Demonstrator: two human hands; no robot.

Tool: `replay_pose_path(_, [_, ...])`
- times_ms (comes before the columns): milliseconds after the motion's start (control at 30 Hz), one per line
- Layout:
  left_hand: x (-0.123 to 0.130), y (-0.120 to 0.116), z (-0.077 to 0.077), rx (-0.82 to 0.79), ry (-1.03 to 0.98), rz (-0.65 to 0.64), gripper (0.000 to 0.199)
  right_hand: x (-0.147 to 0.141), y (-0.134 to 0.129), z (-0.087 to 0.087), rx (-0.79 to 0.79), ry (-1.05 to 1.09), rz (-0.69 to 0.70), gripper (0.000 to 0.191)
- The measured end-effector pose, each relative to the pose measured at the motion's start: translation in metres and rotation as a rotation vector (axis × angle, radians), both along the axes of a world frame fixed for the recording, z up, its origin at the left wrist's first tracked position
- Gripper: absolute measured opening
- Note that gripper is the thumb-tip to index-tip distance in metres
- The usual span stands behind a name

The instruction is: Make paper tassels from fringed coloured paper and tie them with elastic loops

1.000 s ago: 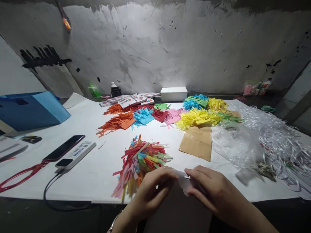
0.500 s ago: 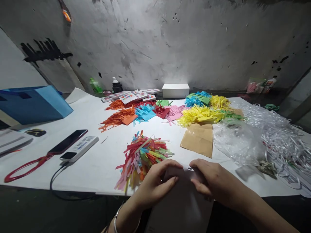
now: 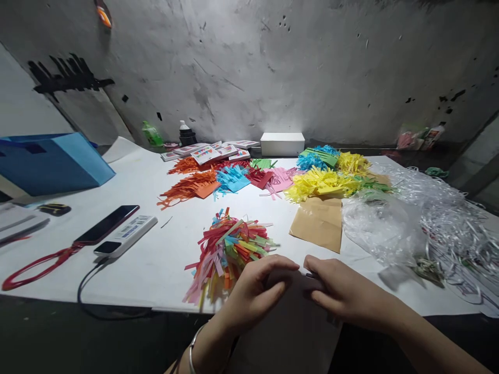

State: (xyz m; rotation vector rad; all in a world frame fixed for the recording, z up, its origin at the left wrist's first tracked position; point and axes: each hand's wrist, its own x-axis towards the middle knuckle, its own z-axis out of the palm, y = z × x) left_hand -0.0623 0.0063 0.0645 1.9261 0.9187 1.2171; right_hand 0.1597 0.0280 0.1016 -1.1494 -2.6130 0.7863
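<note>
A white, flat-faced box or packet (image 3: 290, 332) stands below the table's front edge, its lower end cut off by the frame. My left hand (image 3: 261, 291) curls round its upper left side, index fingertip at the top edge and thumb against the face. On the upper right side, my right hand (image 3: 331, 285) grips it with bent fingers, near a small dark slit or mark. Left of my hands lies a multicoloured bundle of paper tassels (image 3: 230, 254). Shadow hides the inner fingers of both hands.
Behind are orange fringed paper (image 3: 191, 189), yellow fringed paper (image 3: 323, 184), printed packets (image 3: 206, 155) and a white box (image 3: 283, 144). Brown paper (image 3: 317, 226) and clear plastic (image 3: 384, 221) lie right. A phone (image 3: 107, 224), power bank (image 3: 127, 236) and blue bag (image 3: 58, 161) are left.
My left index fingertip has shifted slightly right along the top edge, closer to my right hand. The right hand's fingers have moved a little. The tassel bundle has stayed put.
</note>
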Motion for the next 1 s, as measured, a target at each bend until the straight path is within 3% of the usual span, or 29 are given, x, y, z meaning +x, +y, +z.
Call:
replay_pose_path(233, [-0.002, 0.002, -0.003, -0.008, 0.005, -0.015, 0.035, 0.005, -0.001, -0.005, -0.128, 0.139, -0.07, 0.019])
replay_pose_path(667, [0.002, 0.003, 0.0, -0.054, 0.001, -0.035, 0.037, 0.009, -0.011, -0.002, -0.175, 0.227, -0.128, 0.013])
replay_pose_path(867, [0.001, 0.004, -0.002, -0.072, -0.003, -0.041, 0.036, 0.013, 0.001, -0.006, -0.45, 0.343, -0.129, 0.018])
replay_pose_path(1000, [0.001, 0.005, -0.002, -0.112, 0.004, -0.035, 0.034, 0.014, 0.005, -0.002, -0.525, 0.302, -0.152, 0.024])
